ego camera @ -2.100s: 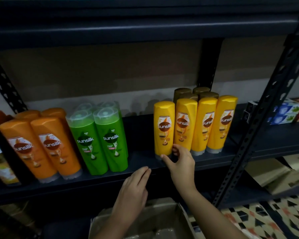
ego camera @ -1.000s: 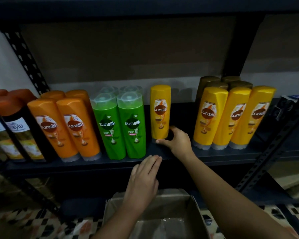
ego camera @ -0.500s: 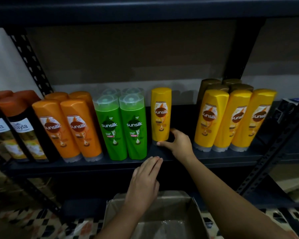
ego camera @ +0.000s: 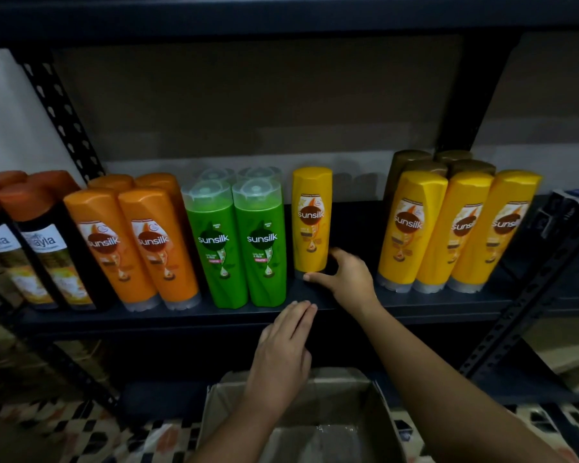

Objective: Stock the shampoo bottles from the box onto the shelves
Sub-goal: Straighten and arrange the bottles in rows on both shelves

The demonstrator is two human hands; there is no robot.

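Observation:
A single yellow Sunsilk bottle (ego camera: 311, 218) stands upright on the dark shelf (ego camera: 415, 307), just right of two green Sunsilk bottles (ego camera: 238, 248). My right hand (ego camera: 346, 277) grips its base, thumb in front and fingers curled behind. My left hand (ego camera: 283, 350) lies flat with straight fingers, its fingertips touching the shelf's front edge. Below my arms sits the open cardboard box (ego camera: 380, 396); no bottle shows inside it.
Orange Sunsilk bottles (ego camera: 134, 248) and dark orange-capped bottles (ego camera: 30, 248) fill the shelf's left. A row of three yellow bottles (ego camera: 448, 228) stands at the right, brown-capped ones (ego camera: 428, 163) behind. A gap lies between the single bottle and that row. Perforated uprights (ego camera: 528, 295) frame the shelf.
My right hand has slid one yellow bottle left from the yellow row to beside the green bottles and still holds its base. The left hand has stayed at the shelf edge.

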